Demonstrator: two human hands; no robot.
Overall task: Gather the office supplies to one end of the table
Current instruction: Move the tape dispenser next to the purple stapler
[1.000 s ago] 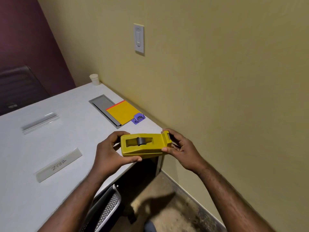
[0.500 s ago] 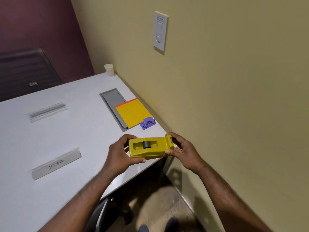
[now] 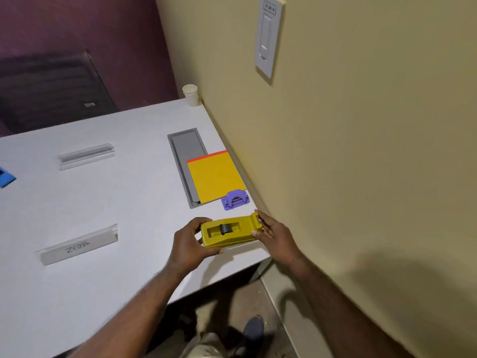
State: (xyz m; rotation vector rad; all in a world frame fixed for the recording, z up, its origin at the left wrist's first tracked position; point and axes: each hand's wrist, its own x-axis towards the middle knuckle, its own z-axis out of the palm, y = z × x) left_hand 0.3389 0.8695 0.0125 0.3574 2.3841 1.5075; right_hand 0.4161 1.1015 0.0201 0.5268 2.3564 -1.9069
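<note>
A yellow tape dispenser (image 3: pixel 227 232) is held between both hands just over the table's near right corner by the wall. My left hand (image 3: pixel 187 245) grips its left end and my right hand (image 3: pixel 275 235) grips its right end, where the cutter is. Just beyond it lie a small purple hole punch (image 3: pixel 235 199) and a yellow notepad (image 3: pixel 215 177) with a red top edge, both close to the wall. A blue object (image 3: pixel 5 177) shows at the far left edge of the white table (image 3: pixel 108 197).
Two clear acrylic name holders lie on the table, one marked "ZEBRA" (image 3: pixel 78 245) and one farther back (image 3: pixel 86 156). A grey cable hatch (image 3: pixel 185 151) is set in the tabletop. A white paper cup (image 3: pixel 190 95) stands in the far corner. A dark chair (image 3: pixel 51 89) stands behind.
The dispenser, in both hands, has moved from beyond the table's edge to over the near right corner, closer to the purple hole punch. The view has shifted left, showing the blue object.
</note>
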